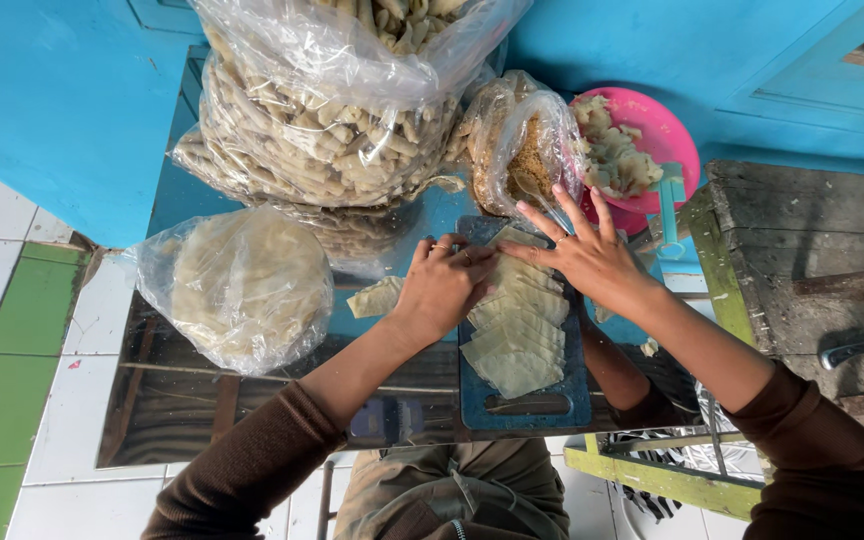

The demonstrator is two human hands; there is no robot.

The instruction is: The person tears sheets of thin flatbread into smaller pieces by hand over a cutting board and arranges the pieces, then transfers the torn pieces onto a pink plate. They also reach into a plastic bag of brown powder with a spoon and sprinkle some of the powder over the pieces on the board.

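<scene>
A blue cutting board lies on a glass table top, carrying a row of overlapping pale dough wrappers. My left hand rests curled on the wrappers at the board's far left, fingers pinching the top one. My right hand lies flat with fingers spread over the far end of the row. Both arms wear brown sleeves.
A large clear bag of rolled snacks fills the far side. A bag of round wrappers sits left. A small bag of brown filling and a pink plate of pale filling stand at the back right. A weathered wooden bench is at right.
</scene>
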